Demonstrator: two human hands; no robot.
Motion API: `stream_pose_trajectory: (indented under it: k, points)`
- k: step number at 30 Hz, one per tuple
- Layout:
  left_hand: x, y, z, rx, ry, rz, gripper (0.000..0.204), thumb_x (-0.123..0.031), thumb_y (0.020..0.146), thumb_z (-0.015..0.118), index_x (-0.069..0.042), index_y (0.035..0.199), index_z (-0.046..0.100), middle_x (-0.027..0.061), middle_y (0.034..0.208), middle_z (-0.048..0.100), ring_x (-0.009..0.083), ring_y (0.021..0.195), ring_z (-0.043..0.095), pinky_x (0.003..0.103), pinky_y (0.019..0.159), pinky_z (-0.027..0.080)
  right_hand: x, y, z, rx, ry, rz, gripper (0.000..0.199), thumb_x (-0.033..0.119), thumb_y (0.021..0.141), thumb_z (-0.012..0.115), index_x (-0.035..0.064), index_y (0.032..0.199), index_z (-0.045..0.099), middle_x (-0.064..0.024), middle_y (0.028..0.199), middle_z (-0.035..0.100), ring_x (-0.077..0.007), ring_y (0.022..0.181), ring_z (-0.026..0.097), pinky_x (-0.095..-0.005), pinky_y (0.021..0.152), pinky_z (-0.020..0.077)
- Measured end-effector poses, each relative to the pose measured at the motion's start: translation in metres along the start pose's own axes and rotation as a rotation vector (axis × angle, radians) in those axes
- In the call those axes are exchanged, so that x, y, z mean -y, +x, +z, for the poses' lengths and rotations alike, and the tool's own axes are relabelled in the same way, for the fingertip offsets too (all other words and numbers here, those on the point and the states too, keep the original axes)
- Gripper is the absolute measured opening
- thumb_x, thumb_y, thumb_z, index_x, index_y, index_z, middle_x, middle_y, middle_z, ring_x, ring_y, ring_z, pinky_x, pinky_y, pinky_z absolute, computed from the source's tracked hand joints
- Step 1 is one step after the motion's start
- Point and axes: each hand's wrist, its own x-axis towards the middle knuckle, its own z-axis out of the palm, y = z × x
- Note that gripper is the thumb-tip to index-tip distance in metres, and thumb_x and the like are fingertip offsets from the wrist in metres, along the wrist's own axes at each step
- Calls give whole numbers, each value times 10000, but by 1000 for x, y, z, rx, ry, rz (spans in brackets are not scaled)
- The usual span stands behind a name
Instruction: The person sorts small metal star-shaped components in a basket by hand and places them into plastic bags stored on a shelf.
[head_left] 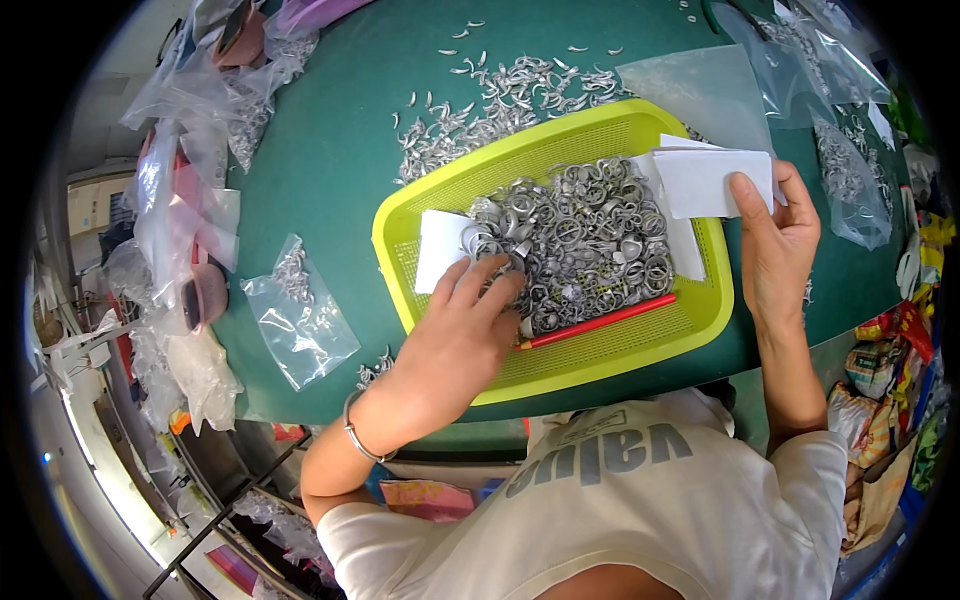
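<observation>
A yellow-green plastic basket [560, 385] stands on the table in front of me, with a heap of grey metal rings [590, 230] in it. My left hand [465, 325] reaches over its near left side, fingers bent and slightly apart, fingertips among the rings. Whether a ring is pinched under them is hidden. Beside those fingertips lies a white paper slip [437, 245]. At the basket's right rim, my right hand [780, 230] grips a small stack of white paper slips [715, 185] between thumb and fingers. A red pencil [600, 320] lies along the heap's near edge.
Small curved metal pieces [510, 100] are scattered on the green table [340, 130] beyond the basket. A clear bag [300, 325] with metal pieces lies at left. More plastic bags [850, 180] lie at right, and a flat clear bag [700, 90] sits behind the basket.
</observation>
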Motion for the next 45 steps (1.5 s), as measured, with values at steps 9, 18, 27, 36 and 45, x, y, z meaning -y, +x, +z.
stream_pose_trajectory:
  k: [9,18,27,36,45]
  points:
    - [5,2,3,-94,-70,-12,195,-15,657,595,-7,852,591,114,1032,483,303,1088,441,418,926,356,-1,-2,2,-9,2,-1,163,40,833,631,-27,963,559,-64,916,637,-75,814,575,-207,752,446]
    - [5,14,15,-148,30,-11,182,-34,642,598,-52,823,589,101,1013,470,289,1060,437,387,900,356,-2,-3,3,-12,4,18,164,44,834,632,-23,964,558,-68,914,638,-78,811,581,-210,747,450]
    - [8,15,8,-209,-268,-78,167,11,697,617,-34,852,577,99,969,491,284,970,476,372,862,366,-4,-4,1,-37,17,26,172,43,833,631,-21,973,555,-74,920,635,-82,813,583,-214,750,450]
    - [12,35,6,-336,-432,-228,114,2,755,628,1,862,589,111,877,563,269,835,539,329,751,416,-4,-3,-2,-58,27,28,171,43,834,631,-16,973,552,-72,914,635,-80,805,584,-212,746,450]
    - [16,44,6,-356,-703,-397,85,-59,789,630,-7,855,630,46,787,641,122,704,559,253,616,406,-4,-3,-6,-88,-3,24,153,39,838,622,-14,961,549,-65,903,632,-76,798,585,-212,735,451]
